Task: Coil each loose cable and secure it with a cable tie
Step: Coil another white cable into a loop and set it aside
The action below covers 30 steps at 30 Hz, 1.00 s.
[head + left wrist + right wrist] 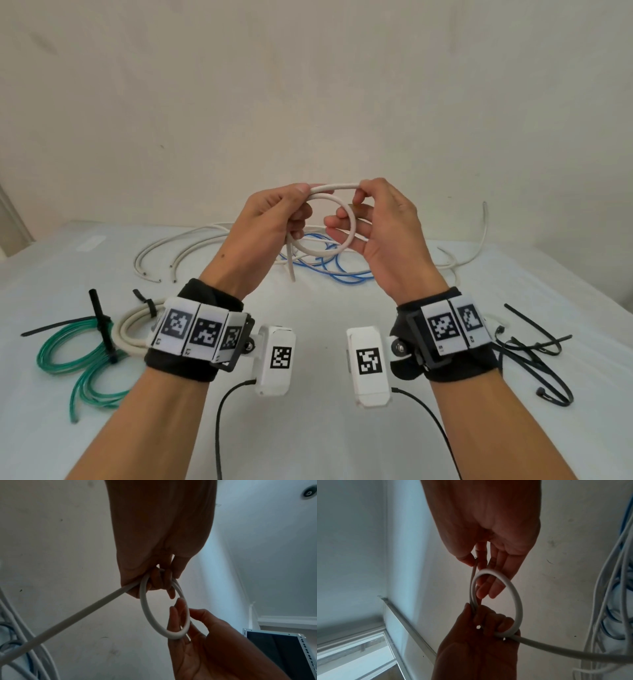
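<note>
Head view: my left hand point(270, 219) clamps the white cable point(346, 236) loop's crossing so it cannot unwind; my right hand point(380, 226) pinches the free end to feed another turn.

The white cable point(346, 240) looped up between the hands has a smooth, matt, rubbery-looking jacket. The counter point(318, 308) is covered in a pale, matt sheet with a faint sheen. At near left, the green cable coil point(68, 356) looks like glossy, translucent plastic tubing, bound by a black plastic cable tie point(102, 325). The loose cable ties point(534, 356) at near right are thin, smooth, slightly shiny black plastic. The blue cable point(339, 267) farther off looks smooth and glossy. Black cloth wristbands point(191, 363) carry matt printed marker tiles.
</note>
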Each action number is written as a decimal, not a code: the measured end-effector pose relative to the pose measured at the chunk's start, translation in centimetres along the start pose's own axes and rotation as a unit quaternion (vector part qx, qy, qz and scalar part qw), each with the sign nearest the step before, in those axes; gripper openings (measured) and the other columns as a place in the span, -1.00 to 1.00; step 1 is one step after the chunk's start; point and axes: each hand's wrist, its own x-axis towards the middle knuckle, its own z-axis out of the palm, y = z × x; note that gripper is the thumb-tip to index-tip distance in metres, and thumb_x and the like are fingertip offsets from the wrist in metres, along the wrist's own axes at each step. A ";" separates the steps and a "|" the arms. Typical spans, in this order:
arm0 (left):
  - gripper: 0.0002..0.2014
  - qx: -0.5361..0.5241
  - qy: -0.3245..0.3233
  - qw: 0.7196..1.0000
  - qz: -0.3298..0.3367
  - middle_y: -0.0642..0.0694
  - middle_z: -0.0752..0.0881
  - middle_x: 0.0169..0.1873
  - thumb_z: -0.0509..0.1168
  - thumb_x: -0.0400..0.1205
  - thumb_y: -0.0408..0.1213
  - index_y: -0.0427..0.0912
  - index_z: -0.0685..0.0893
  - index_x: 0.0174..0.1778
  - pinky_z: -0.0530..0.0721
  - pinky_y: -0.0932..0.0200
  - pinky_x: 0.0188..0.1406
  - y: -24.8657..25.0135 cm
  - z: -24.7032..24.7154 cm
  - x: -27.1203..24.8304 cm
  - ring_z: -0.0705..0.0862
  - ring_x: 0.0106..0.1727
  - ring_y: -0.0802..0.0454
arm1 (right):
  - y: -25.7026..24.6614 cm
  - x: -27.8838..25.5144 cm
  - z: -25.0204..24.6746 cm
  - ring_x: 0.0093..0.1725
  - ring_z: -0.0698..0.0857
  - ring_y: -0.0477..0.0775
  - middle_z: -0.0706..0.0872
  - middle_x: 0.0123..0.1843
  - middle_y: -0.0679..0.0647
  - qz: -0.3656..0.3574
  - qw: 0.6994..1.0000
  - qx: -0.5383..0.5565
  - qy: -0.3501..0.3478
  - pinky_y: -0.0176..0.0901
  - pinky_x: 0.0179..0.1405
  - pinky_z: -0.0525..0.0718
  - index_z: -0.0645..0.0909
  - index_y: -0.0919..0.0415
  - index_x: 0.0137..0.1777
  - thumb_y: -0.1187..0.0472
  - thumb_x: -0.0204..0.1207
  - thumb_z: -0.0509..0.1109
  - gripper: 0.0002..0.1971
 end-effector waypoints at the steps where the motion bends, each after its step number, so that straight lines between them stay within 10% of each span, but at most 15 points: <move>1: -0.66 -0.001 -0.001 1.000 0.002 0.04 0.43 -0.36 0.17 0.87 -0.26 -0.42 0.77 0.28 0.39 0.20 -0.24 0.1 -0.2 0.0 0.31 -0.29 0.07 | 0.1 0.1 0.0 -0.25 0.84 0.24 0.70 -0.24 0.28 0.004 1.000 0.009 -0.008 0.03 -0.14 0.84 0.51 0.25 -0.12 0.21 0.76 0.27 -0.79; 13: -0.69 0.038 0.004 0.999 -0.004 0.01 0.45 -0.36 0.22 0.85 -0.24 -0.32 0.84 0.08 0.35 0.17 -0.26 0.3 -0.5 -0.2 0.33 -0.31 0.09 | -1.1 0.6 -1.7 -0.14 0.77 0.00 0.78 -0.16 0.10 -0.085 0.957 -0.255 -0.108 0.07 -0.04 0.89 0.76 0.27 -0.01 0.17 0.77 0.39 -0.80; 24: -0.67 -0.035 -0.015 0.999 -0.027 -0.02 0.39 -0.34 0.15 0.86 -0.33 -0.43 0.78 0.23 0.33 0.18 -0.23 0.9 0.3 -0.6 0.25 -0.27 0.04 | -1.1 1.3 -2.9 -0.14 0.67 -0.12 0.79 -0.15 -0.02 -0.142 0.938 -0.316 -0.021 0.05 0.01 0.74 0.88 -0.01 0.02 0.06 0.73 0.44 -0.82; 30: -0.69 -0.077 -0.007 0.996 -0.040 0.01 0.42 -0.35 0.16 0.85 -0.35 -0.30 0.84 0.15 0.31 0.18 -0.26 0.7 -0.1 -0.8 0.18 -0.22 -0.03 | -0.6 1.5 -3.0 0.04 0.69 0.03 0.74 -0.02 -0.07 -0.127 0.911 -0.391 -0.036 -0.26 -0.07 0.55 0.91 -0.12 0.09 0.00 0.65 0.52 -0.87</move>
